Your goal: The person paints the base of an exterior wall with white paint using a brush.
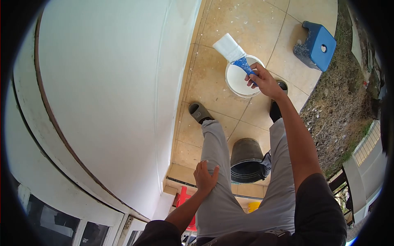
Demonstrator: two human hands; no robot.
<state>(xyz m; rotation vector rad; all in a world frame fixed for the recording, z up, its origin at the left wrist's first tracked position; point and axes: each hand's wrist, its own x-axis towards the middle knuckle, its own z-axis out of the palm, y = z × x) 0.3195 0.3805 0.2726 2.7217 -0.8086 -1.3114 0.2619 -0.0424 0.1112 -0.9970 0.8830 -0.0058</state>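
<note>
My right hand (pixel 262 80) grips the blue handle of a paintbrush (pixel 243 62), whose wide bristles are coated white and point up and left. Below the brush a round bucket of white paint (pixel 238 80) stands on the tiled floor, partly covered by the brush and hand. My left hand (pixel 205 177) rests on my grey-trousered leg (pixel 216 153) near the knee, fingers apart and holding nothing.
A white wall (pixel 106 82) runs along the left. A paint-spotted blue stool (pixel 315 46) stands at upper right by the dirt edge. Between my legs is a black bucket (pixel 246 151) with dark cloth (pixel 266 162). Red plastic (pixel 184 197) shows behind. White spots dot the tiles (pixel 246 20).
</note>
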